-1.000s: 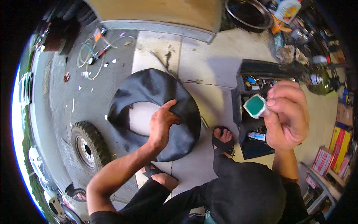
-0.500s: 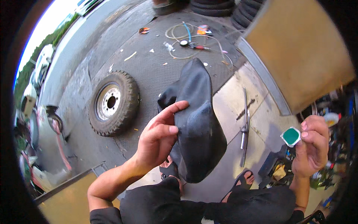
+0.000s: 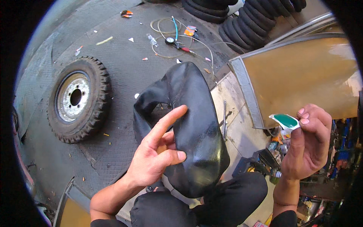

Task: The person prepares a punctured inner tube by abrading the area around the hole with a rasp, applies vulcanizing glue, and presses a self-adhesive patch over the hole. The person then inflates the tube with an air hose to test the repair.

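Note:
A black rubber inner tube (image 3: 202,128) hangs in a folded loop in front of me, above my knees. My left hand (image 3: 151,160) grips its left edge, with thumb and index finger on the near face and other fingers partly hidden behind. A smooth, shiny area shows on its lower part. Off to the right, my right hand (image 3: 312,145) pinches a small green repair patch (image 3: 286,120) with a pale backing by its edge. The patch is tilted and apart from the tube.
A wheel with a knobbly tyre (image 3: 99,108) lies at the left. Ahead are an air gauge (image 3: 169,40) with hose and scraps. Stacked tyres (image 3: 245,30) stand behind a brown panel (image 3: 298,75). A metal bar (image 3: 225,119) and cluttered tools (image 3: 261,160) are at the right.
My view has shifted and my knees are now bent up beneath the tube. The patch has tilted in my right hand. My left hand still holds the tube.

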`<state>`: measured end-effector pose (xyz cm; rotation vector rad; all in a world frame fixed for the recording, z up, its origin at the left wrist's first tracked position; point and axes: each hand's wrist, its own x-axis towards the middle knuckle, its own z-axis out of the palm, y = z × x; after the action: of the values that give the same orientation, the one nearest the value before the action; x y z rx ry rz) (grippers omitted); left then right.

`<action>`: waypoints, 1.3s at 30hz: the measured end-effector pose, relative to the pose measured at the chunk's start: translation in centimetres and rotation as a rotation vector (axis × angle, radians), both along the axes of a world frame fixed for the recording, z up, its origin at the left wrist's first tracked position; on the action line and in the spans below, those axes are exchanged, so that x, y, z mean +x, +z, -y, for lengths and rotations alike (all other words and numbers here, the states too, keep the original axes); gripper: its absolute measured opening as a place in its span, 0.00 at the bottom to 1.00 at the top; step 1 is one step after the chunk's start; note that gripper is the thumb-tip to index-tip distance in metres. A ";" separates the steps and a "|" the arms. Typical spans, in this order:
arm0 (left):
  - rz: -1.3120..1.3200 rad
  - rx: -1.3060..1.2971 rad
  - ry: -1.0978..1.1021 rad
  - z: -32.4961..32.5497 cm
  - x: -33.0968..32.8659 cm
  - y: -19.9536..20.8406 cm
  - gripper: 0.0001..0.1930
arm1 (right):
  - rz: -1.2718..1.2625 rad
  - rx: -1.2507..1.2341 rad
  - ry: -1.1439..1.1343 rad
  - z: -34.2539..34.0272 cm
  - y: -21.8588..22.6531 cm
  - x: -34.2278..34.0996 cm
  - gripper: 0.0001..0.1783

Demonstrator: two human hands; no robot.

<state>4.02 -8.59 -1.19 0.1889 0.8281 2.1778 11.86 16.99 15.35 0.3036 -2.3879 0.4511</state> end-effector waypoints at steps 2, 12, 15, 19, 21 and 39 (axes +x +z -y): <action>-0.043 -0.004 -0.055 0.3 -0.5 -0.4 0.50 | 0.011 0.071 -0.049 0.5 0.4 0.5 0.11; -0.194 -0.067 -0.211 2.5 -2.7 0.2 0.41 | 0.040 -0.262 -0.231 -0.1 -0.7 3.5 0.08; -0.203 -0.122 -0.259 2.6 -2.9 0.8 0.37 | 0.052 -0.330 -0.212 -0.1 -0.9 3.6 0.09; -0.174 -0.141 -0.199 1.4 -2.7 1.0 0.37 | 0.044 -0.309 -0.232 -0.4 -0.7 3.9 0.10; -0.150 -0.189 -0.242 1.2 -2.8 0.9 0.37 | 0.057 -0.318 -0.230 -0.8 -0.6 4.2 0.10; -0.039 0.102 -0.193 -1.3 -1.4 -0.1 0.52 | 0.272 -0.471 -0.267 0.7 -1.4 2.7 0.11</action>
<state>2.62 -7.34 -1.32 0.3492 0.6913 2.0408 14.60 16.33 13.93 -0.3026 -2.4386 0.9496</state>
